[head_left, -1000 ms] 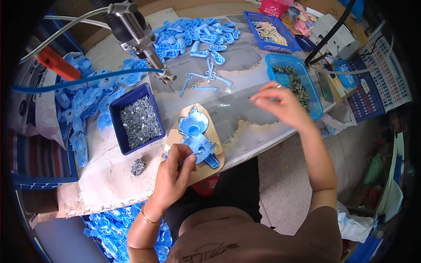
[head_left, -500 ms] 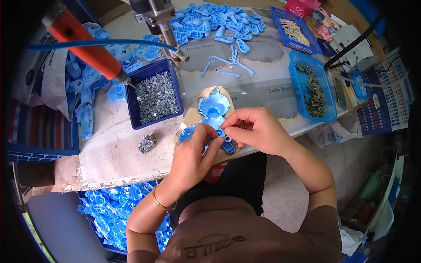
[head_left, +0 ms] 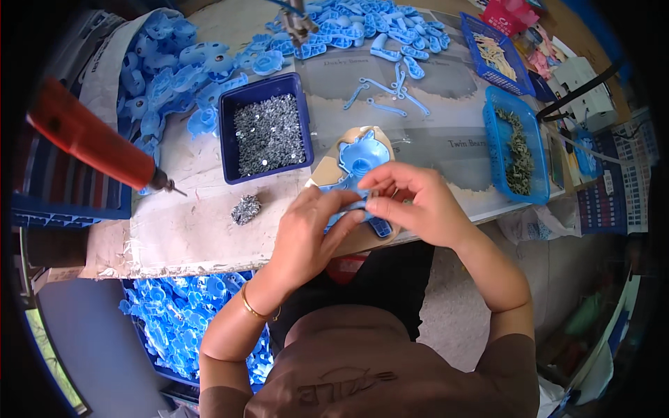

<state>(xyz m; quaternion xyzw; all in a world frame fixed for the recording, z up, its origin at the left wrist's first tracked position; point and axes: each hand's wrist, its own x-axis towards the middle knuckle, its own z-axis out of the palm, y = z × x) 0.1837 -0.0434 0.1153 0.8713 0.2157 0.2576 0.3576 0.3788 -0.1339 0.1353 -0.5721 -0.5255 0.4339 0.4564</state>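
Cluttered bench (head_left: 209, 230), both hands (head_left: 362, 216) on blue plastic part (head_left: 362, 157)

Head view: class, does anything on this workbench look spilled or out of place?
Yes. A small heap of silvery screws lies loose on the table, outside the dark blue tray holding the rest. Both hands, left and right, work the blue plastic part.
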